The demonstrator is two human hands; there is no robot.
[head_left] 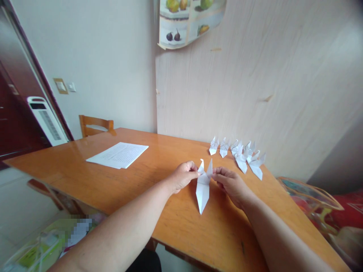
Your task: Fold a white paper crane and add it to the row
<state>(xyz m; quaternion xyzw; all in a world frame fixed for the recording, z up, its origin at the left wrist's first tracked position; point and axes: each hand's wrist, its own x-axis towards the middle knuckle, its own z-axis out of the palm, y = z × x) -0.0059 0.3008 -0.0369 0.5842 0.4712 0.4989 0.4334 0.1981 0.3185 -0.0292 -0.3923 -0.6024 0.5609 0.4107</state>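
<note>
A partly folded white paper figure [203,187] lies on the orange wooden table [85,173], its long point toward me and two thin points up. My left hand [183,175] pinches its left upper point with closed fingers. My right hand [230,182] pinches the right upper point the same way. Both forearms rest over the table's near edge.
Several finished white folded paper figures [241,154] sit in a row near the wall at the table's far right. Printed sheets of paper [118,155] lie at the far left. A wooden chair [95,125] stands behind the table. A clear bag [309,198] sits to the right.
</note>
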